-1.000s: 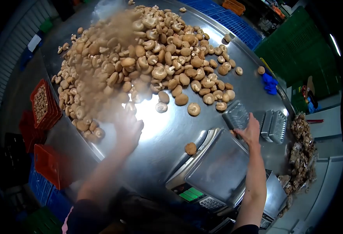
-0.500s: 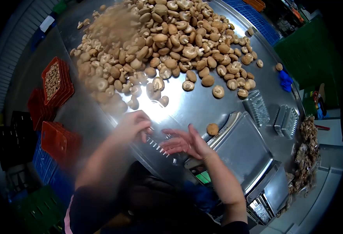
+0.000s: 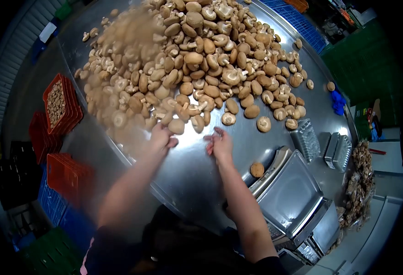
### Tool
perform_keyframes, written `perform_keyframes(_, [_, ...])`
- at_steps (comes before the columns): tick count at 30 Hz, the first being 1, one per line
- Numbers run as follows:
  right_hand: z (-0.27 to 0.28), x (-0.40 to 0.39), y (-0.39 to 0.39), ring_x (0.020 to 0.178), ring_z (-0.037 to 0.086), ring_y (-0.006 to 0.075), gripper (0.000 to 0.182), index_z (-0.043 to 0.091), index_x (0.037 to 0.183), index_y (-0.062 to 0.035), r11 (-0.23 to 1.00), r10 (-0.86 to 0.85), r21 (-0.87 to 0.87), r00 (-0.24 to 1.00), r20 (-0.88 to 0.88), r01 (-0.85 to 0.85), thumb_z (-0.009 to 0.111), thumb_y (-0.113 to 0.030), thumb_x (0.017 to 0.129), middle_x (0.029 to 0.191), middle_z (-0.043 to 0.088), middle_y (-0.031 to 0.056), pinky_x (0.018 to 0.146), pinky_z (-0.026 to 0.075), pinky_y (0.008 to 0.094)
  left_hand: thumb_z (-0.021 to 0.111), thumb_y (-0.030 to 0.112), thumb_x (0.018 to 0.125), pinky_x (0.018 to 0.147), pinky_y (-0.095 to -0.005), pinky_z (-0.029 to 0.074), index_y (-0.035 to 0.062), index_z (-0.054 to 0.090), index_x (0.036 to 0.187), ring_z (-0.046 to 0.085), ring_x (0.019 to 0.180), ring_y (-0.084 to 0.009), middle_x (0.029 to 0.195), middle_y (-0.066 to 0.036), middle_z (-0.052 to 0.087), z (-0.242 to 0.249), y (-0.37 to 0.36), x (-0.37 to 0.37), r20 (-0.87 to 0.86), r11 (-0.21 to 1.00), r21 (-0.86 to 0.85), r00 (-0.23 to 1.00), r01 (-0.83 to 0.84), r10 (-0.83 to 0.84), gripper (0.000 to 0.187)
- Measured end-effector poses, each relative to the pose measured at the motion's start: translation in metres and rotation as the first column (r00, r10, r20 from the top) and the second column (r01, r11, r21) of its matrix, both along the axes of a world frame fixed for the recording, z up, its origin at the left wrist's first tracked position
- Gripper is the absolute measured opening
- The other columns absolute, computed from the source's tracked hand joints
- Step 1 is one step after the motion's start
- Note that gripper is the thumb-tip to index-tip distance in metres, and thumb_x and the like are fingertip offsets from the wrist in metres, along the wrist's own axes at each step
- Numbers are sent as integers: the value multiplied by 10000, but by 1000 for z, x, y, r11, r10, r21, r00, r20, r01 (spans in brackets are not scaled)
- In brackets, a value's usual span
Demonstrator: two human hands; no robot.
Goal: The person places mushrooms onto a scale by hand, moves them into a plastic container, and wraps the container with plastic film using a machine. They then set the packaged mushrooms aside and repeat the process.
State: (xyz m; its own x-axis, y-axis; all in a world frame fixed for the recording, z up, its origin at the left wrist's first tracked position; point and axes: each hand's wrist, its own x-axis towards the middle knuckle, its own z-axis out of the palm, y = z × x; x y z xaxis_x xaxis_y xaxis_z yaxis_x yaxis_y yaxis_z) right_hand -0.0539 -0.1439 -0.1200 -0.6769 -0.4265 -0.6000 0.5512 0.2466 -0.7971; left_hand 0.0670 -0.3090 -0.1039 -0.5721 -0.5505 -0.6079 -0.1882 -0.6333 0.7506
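My left hand (image 3: 161, 137) is at the front edge of a big pile of brown mushrooms (image 3: 193, 58), its fingertips right beside a round mushroom cap (image 3: 176, 126). Its thumb stands apart from the bent fingers, with nothing seen between them. To the right, over the bare steel table (image 3: 190, 169), my right hand (image 3: 220, 144) has its fingers loosely bent and spread, and it holds nothing. Several mushrooms lie just beyond the gap between the two hands. The left side of the pile looks blurred.
A single mushroom (image 3: 257, 169) lies beside a metal scale (image 3: 290, 192) at right. Beyond are clear plastic trays (image 3: 306, 140), a blue crumpled item (image 3: 337, 102) and bagged mushrooms (image 3: 361, 178). Red crates (image 3: 68, 176) stand at left beyond the table edge.
Both hands have moved forward to the pile and apart from each other. The clear plastic tray between them earlier no longer shows there. More mushrooms lie near my left hand.
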Motion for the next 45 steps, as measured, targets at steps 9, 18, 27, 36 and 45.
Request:
perform_keyframes(9, [-21, -97, -37, 400, 521, 130, 272, 495, 1210, 55, 997, -39, -69, 948, -315, 18, 381, -63, 992, 802, 634, 152, 330, 407, 261, 358, -95, 904, 307, -242, 296, -13, 424, 1179, 525, 443, -177, 842, -167, 573, -18, 13, -80, -57, 984, -51, 984, -169, 166, 294])
perform_keyframes(18, [-3, -31, 10, 471, 525, 102, 398, 416, 1398, -20, 964, -222, -209, 925, -307, 162, 390, -75, 1005, 874, 619, 111, 401, 433, 229, 389, -56, 916, 320, -234, 336, 20, 408, 1278, 529, 432, -167, 878, -181, 593, -8, 48, -35, -141, 990, -47, 983, -129, 121, 370])
perform_keyframes(27, [84, 17, 108, 722, 602, 102, 351, 532, 1263, 28, 984, -74, 80, 771, -633, 161, 556, -7, 914, 1180, 535, 92, 565, 502, 230, 393, -18, 943, 325, -213, 335, -13, 376, 1315, 546, 459, -144, 953, -152, 597, 78, 106, 5, -113, 994, -85, 991, 68, -78, 372])
perform_keyframes(36, [125, 39, 272, 1236, 436, 343, 309, 598, 1115, 12, 838, 90, 308, 443, -892, 451, 633, -15, 809, 1312, 498, 149, 1048, 349, 414, 547, -38, 890, 371, -212, 349, -1, 524, 1222, 527, 474, -83, 983, -25, 584, 98, 215, -13, -24, 752, -311, 786, 581, -617, 335])
perform_keyframes(45, [95, 59, 383, 1359, 332, 364, 304, 609, 1122, 12, 666, 235, 502, 483, -843, 552, 645, -62, 830, 1396, 446, 188, 1105, 303, 424, 627, 8, 828, 719, -480, 516, -35, 472, 1230, 626, 832, -419, 1104, -228, 589, 100, 310, -49, 416, 5, -838, 644, 546, -642, 434])
